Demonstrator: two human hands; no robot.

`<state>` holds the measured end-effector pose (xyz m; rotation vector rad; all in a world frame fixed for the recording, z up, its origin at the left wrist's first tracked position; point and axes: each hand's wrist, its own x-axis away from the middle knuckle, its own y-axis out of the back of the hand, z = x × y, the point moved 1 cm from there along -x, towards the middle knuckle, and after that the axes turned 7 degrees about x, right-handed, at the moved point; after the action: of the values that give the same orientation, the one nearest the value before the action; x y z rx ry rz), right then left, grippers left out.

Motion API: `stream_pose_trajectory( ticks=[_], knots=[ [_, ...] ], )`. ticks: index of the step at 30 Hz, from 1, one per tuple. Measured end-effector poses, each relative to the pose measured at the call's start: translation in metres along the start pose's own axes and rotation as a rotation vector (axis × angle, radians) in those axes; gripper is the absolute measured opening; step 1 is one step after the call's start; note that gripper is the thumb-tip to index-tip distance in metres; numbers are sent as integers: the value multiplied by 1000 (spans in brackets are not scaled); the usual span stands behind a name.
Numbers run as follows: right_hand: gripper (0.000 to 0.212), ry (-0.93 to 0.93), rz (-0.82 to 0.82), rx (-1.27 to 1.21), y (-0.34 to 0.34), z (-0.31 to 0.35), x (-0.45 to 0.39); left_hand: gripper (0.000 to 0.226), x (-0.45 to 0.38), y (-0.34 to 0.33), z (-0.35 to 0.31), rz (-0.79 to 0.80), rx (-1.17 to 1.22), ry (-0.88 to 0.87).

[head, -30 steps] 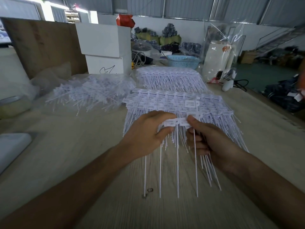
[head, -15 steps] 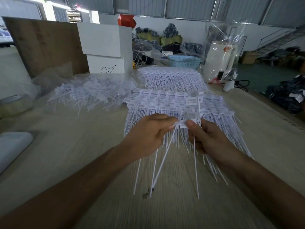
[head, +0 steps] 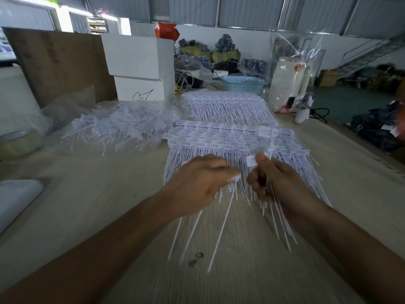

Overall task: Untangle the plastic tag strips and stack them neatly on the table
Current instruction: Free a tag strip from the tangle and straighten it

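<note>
Both hands are raised over a neat stack of white tag strips (head: 219,139) in the middle of the wooden table (head: 87,205). My left hand (head: 197,185) pinches the head end of a few strips (head: 221,222), and their thin tails slant down to the left. My right hand (head: 278,183) grips another bunch of strips (head: 282,224), with a tag head (head: 251,160) under its thumb and tails hanging below its palm. A second ordered stack (head: 225,106) lies behind the first. A tangled heap of strips (head: 118,128) lies on clear plastic at the left.
Two stacked white boxes (head: 138,69) and a brown board (head: 59,62) stand at the back left. A blue basket (head: 243,84) and a white appliance in a clear bag (head: 287,84) sit at the back right. A pale object (head: 15,200) lies at the left edge.
The single strip held level between both hands has parted into two bunches. The left bunch's tails have swung to the left, and the right hand has closed round its own bunch.
</note>
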<state>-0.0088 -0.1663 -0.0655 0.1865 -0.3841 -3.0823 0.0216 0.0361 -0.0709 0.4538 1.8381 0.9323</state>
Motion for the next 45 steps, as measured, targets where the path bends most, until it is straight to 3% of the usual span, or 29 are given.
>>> stream_pose_trajectory(
  ticks=[3, 7, 10, 14, 17, 22, 25, 30, 37, 41, 43, 45],
  knots=[
    [42, -30, -42, -47, 9, -1, -4, 24, 4, -2, 2, 44, -116, -53],
    [29, -62, -3, -15, -2, -9, -4, 26, 1, 1, 3, -151, 108, 135],
    [27, -55, 62, -26, -13, -12, -1, 25, 0, -3, -1, -223, 132, 216],
    [42, -184, 133, -187, -17, -8, 1, 20, -4, -10, -9, -271, 145, 187],
    [47, -219, 144, -177, -17, -5, 1, 18, -6, -13, -11, -313, 102, 195],
    [38, -143, 137, -158, -14, -2, 2, 14, -10, -10, -17, -285, 195, 183],
    [33, -116, 100, -177, -7, 2, 0, 26, -9, 1, -10, -208, 288, 182],
    [33, -89, 79, -179, -4, 1, 0, 32, -3, 7, 2, -170, 145, 204],
    [34, -94, 109, -121, -7, -1, 2, 27, -1, 3, 0, -247, -144, -27],
    [34, 73, 54, -19, -5, -2, 1, 20, -3, 3, -4, -256, -50, 10],
    [42, 194, 24, 103, -3, -2, 0, 17, -4, 4, -4, -224, 88, 112],
    [34, 312, 2, 277, 0, 0, -2, 18, -5, 3, 0, -162, 268, 260]
  ],
)
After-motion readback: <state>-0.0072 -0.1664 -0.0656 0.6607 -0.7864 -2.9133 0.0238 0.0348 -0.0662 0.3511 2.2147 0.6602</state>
